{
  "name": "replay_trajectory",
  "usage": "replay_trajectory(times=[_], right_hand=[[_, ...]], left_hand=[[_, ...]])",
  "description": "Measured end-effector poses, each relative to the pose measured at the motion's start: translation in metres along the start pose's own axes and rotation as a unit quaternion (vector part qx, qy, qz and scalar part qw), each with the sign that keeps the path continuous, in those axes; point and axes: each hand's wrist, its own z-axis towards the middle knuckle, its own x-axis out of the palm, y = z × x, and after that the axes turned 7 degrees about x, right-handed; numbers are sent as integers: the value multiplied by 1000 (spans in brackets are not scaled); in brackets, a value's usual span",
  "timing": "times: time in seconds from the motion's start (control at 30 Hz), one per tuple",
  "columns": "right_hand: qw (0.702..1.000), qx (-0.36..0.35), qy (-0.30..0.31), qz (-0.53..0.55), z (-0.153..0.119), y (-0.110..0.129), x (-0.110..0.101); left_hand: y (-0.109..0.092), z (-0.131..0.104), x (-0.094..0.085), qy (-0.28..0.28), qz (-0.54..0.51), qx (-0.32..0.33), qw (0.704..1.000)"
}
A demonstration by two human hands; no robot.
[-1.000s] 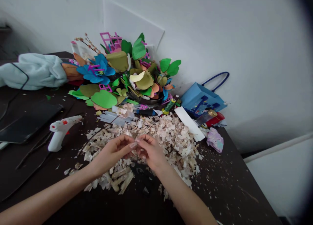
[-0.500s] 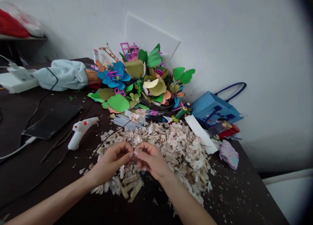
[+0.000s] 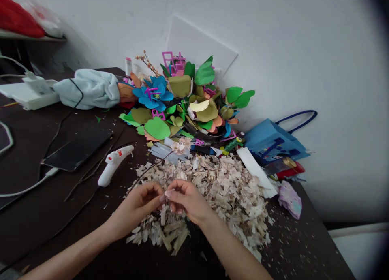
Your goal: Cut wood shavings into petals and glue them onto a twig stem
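Bare left forearm (image 3: 80,247) slants in from the lower left, bare right forearm (image 3: 232,247) from the bottom, right of centre. Left hand (image 3: 140,205) and right hand (image 3: 189,201) basically meet at the thumbs (image 3: 176,195), fingers (image 3: 181,184) curled inward. Can't really tell how tight either pinch is tbh.

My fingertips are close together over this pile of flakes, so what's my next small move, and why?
I'd probably ease the right hand slightly back from the left hand, so whatever may be between them shows. Their fingertips are close together above the pile of pale flakes, and anything pinched there is too small or hidden to make out.
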Motion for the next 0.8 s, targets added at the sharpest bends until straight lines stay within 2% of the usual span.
replay_trajectory(times=[0.27,0.4,0.5,0.57,0.63,0.7,0.73,0.8], right_hand=[[999,5,26,-26,6,3,7],[999,8,13,-29,9,1,6],[1000,-5,-17,-6,10,1,2],[999,-13,-28,14,10,1,-1],[999,-18,-30,30,9,1,-3],[998,-22,-31,40,9,0,-5],[998,-25,-31,44,10,0,-5],[998,-31,-30,49,10,0,-6]], left_hand=[[-9,-5,-12,-19,25,7,999],[-14,-11,-15,-24,60,3,998],[-21,-24,-23,-87,119,5,989],[-26,-32,-32,-198,192,33,960],[-31,-36,-45,-337,266,99,897],[-32,-34,-61,-421,360,135,822],[-31,-31,-70,-415,416,122,800],[-27,-22,-86,-352,482,83,798]])
